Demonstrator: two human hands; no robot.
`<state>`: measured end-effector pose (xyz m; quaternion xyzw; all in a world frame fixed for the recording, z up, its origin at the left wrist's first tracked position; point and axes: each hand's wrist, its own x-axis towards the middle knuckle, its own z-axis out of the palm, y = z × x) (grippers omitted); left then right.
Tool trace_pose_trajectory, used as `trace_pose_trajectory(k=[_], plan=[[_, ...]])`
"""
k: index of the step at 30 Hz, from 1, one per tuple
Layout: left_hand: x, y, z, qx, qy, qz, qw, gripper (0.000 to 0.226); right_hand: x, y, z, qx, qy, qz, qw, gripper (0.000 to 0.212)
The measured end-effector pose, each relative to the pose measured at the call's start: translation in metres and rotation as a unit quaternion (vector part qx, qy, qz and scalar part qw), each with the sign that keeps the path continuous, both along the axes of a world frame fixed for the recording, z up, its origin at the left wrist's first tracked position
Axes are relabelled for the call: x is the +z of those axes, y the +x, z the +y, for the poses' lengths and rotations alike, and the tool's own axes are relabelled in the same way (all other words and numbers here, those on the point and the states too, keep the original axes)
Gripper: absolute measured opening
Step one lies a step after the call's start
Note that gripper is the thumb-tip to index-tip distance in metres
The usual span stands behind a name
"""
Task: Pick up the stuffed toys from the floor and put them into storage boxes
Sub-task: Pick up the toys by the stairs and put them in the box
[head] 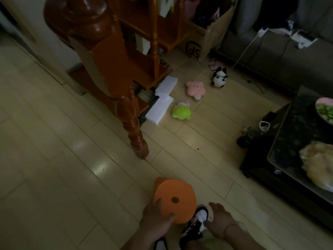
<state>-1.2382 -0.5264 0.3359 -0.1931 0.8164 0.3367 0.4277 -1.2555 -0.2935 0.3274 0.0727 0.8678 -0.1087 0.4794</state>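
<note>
Three stuffed toys lie on the pale tiled floor ahead: a green one (181,112), a pink one (195,88) and a black-and-white panda (219,77). My left hand (156,217) grips the near edge of an orange stool (175,200) at the bottom of the view. My right hand (219,218) hovers beside it over my shoe, fingers relaxed and holding nothing. An open cardboard box (210,36) stands at the back, beyond the toys.
A wooden stair post (126,98) and railing rise at centre left, with white foam blocks (163,98) at the base. A dark glass-topped table (297,145) fills the right side. A grey sofa (281,56) with cables runs along the back right.
</note>
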Motion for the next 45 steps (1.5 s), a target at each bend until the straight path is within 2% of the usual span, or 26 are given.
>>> trace_pose_trajectory(k=[7, 10, 12, 14, 16, 19, 21, 24, 28, 32, 38, 43, 45], plan=[[0.003, -0.055, 0.014, 0.031, 0.034, -0.015, 0.999, 0.088, -0.005, -0.056, -0.001, -0.029, -0.041, 0.026, 0.998, 0.085], [-0.003, -0.082, 0.029, 0.029, 0.016, -0.011, 0.999, 0.087, -0.001, -0.084, 0.008, -0.037, -0.055, 0.021, 0.998, 0.082], [-0.002, -0.103, 0.043, 0.048, 0.023, 0.015, 0.998, 0.08, 0.003, -0.107, 0.018, -0.041, -0.076, 0.029, 0.996, 0.081], [-0.003, -0.131, 0.057, 0.095, 0.042, 0.03, 0.994, 0.058, 0.007, -0.137, 0.031, -0.057, -0.091, 0.037, 0.994, 0.077], [-0.01, -0.166, 0.072, 0.154, 0.063, 0.03, 0.986, 0.033, 0.012, -0.173, 0.049, -0.102, -0.109, 0.038, 0.988, 0.063], [-0.034, -0.229, 0.099, 0.27, 0.083, -0.003, 0.959, 0.024, 0.02, -0.231, 0.082, -0.182, -0.129, 0.051, 0.973, 0.016], [-0.044, -0.269, 0.118, 0.335, 0.097, -0.024, 0.937, 0.008, 0.025, -0.269, 0.102, -0.194, -0.141, 0.053, 0.969, 0.018], [-0.028, -0.329, 0.152, 0.371, 0.148, -0.043, 0.916, 0.018, 0.025, -0.33, 0.127, -0.192, -0.148, 0.066, 0.968, 0.021], [-0.024, -0.408, 0.166, 0.382, 0.158, -0.059, 0.908, 0.008, 0.012, -0.42, 0.138, -0.214, -0.162, 0.05, 0.962, 0.005], [-0.032, -0.486, 0.161, 0.369, 0.139, -0.06, 0.917, 0.012, -0.014, -0.5, 0.132, -0.262, -0.19, 0.036, 0.945, 0.015], [-0.08, -0.578, 0.134, 0.411, 0.096, -0.086, 0.903, 0.014, -0.082, -0.599, 0.127, -0.324, -0.209, 0.008, 0.923, 0.022], [-0.154, -0.646, 0.11, 0.369, 0.063, -0.084, 0.923, 0.015, -0.173, -0.663, 0.133, -0.383, -0.198, -0.031, 0.902, 0.028], [-0.187, -0.67, 0.107, 0.353, 0.06, -0.079, 0.93, 0.017, -0.208, -0.682, 0.132, -0.402, -0.19, -0.045, 0.895, 0.021]])
